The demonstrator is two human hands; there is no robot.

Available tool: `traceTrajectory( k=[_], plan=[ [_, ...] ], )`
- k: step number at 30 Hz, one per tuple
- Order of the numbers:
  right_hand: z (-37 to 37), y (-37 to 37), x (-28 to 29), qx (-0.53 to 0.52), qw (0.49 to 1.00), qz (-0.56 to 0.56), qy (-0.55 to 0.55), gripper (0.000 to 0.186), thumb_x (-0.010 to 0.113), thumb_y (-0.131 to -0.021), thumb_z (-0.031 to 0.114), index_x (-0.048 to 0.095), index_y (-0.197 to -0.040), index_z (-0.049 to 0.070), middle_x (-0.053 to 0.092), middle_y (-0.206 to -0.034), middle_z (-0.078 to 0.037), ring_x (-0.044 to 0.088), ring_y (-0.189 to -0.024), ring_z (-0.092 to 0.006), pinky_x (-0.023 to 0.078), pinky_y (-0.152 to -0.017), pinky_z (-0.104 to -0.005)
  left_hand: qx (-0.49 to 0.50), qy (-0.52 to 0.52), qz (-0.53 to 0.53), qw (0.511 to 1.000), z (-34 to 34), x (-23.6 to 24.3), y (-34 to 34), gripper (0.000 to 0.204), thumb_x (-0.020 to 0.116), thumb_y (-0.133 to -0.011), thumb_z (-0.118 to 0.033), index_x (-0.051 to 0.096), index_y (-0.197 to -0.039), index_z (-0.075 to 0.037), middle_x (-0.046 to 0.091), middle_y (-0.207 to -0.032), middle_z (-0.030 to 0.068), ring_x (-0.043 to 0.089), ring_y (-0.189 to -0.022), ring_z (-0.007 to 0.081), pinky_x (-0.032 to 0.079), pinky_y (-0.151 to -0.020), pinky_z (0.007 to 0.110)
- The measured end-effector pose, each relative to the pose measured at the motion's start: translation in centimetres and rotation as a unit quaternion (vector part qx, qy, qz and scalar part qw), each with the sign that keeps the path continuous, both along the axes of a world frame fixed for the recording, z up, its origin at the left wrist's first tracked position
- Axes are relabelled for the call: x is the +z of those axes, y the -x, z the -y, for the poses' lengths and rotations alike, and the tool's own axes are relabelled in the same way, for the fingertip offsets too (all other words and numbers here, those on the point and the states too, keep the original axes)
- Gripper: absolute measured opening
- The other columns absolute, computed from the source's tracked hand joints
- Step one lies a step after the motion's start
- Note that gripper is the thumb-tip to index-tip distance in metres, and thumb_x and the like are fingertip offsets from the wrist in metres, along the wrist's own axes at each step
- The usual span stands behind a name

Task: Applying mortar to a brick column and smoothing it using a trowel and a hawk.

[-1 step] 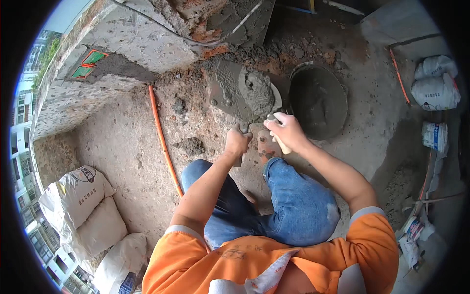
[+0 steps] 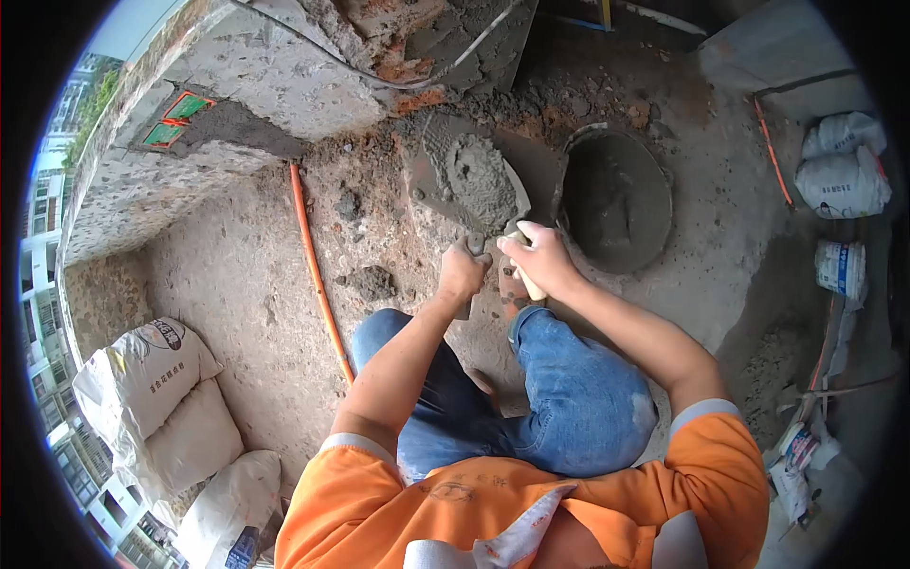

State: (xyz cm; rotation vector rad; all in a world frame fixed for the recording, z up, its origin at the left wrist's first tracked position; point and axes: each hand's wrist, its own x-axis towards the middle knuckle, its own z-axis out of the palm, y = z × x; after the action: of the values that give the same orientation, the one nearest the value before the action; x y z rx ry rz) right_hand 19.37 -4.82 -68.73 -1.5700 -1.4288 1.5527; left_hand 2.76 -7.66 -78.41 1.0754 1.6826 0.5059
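My left hand (image 2: 463, 272) is closed round the handle of a hawk (image 2: 431, 185), a flat grey board held out over the ground. A heap of wet mortar (image 2: 481, 180) lies on it, with a thinner smear toward its far left corner. My right hand (image 2: 540, 261) grips the pale handle of a trowel (image 2: 535, 286). The trowel's blade is at the mortar's right side, largely hidden under or behind the heap. Both hands are close together in front of my knees, nearly touching.
Just right of the hawk stands a round mortar bucket (image 2: 618, 199). An orange pipe (image 2: 313, 256) runs along the rough floor at left, near mortar clumps (image 2: 370, 283). White sacks (image 2: 156, 379) are piled at lower left, others (image 2: 844, 180) at right. A rough wall (image 2: 284, 76) rises ahead.
My right hand and the trowel have moved slightly left. The mortar heap has shifted left and changed shape on the hawk. My left hand has barely moved.
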Motion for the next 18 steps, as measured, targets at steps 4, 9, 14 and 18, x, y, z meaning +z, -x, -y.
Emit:
traceTrajectory(
  k=[4, 9, 14, 18],
  plan=[
    [0.7, 1.0, 3.4, 0.023, 0.991, 0.042, -0.122, 0.026, 0.064, -0.087, 0.018, 0.057, -0.092, -0.006, 0.060, -0.080, -0.018, 0.063, -0.067, -0.0290, 0.050, -0.061, -0.0388, 0.077, 0.091, 0.053, 0.991, 0.1, 4.4, 0.4, 0.041, 0.066, -0.074, -0.016, 0.058, -0.109, 0.005, 0.067, -0.081, 0.0225, 0.069, -0.070, 0.0328, 0.055, -0.064, 0.039],
    [-1.0, -4.2, 9.4, 0.088, 0.929, 0.205, -0.295, 0.035, 0.068, -0.084, 0.023, 0.063, -0.105, -0.005, 0.065, -0.088, -0.021, 0.065, -0.078, -0.0365, 0.052, -0.070, -0.0409, 0.057, -0.047, 0.007, 0.997, 3.5, 4.1, 3.2, 0.031, 0.062, -0.079, -0.012, 0.049, -0.103, 0.003, 0.052, -0.058, 0.0052, 0.052, -0.042, 0.0149, 0.045, -0.038, 0.030],
    [-3.3, -6.4, 18.6, 0.191, 0.803, 0.306, -0.475, 0.028, 0.071, -0.081, 0.027, 0.065, -0.091, 0.001, 0.060, -0.072, -0.013, 0.062, -0.063, -0.0315, 0.051, -0.054, -0.0387, 0.083, 0.005, 0.094, 0.992, 3.8, 13.8, 2.5, 0.035, 0.064, -0.077, -0.014, 0.052, -0.105, 0.004, 0.056, -0.062, 0.0099, 0.056, -0.048, 0.0182, 0.046, -0.044, 0.032],
    [-3.2, -4.0, 26.7, 0.275, 0.687, 0.348, -0.576, 0.023, 0.071, -0.079, 0.029, 0.064, -0.082, 0.008, 0.053, -0.064, -0.007, 0.061, -0.058, -0.0247, 0.050, -0.050, -0.0338, 0.068, -0.149, 0.066, 0.984, 3.4, 17.0, 2.9, 0.022, 0.065, -0.080, -0.012, 0.051, -0.092, 0.001, 0.054, -0.059, 0.0050, 0.051, -0.043, 0.0133, 0.041, -0.039, 0.030]
  ],
)
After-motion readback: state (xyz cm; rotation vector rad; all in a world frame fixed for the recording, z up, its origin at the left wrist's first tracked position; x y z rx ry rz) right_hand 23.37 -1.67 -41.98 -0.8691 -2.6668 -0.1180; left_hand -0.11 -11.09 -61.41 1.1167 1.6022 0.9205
